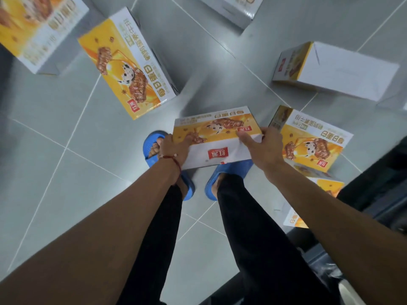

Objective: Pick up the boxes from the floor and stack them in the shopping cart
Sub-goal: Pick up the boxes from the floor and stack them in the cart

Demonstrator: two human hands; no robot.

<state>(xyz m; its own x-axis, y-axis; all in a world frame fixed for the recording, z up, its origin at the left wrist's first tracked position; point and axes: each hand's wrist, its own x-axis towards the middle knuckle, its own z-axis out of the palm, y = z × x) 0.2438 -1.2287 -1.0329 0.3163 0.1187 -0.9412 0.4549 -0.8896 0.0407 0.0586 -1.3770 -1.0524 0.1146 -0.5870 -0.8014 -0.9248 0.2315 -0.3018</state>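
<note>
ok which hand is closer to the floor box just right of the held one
Right. The right hand grips the held box at the end beside that floor box; the left hand grips the far end.

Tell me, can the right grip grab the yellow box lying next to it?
Probably not yet: the right grip and left grip both hold the middle box. Nothing blocks the floor box, though.

The middle box (217,137) is white and orange-yellow, with a red logo and a black-spotted white figure. The floor (66,172) is pale grey tiles with white seams. The slippers (229,170) are blue, the trousers (253,227) black, the wrist string (176,164) red.
</note>
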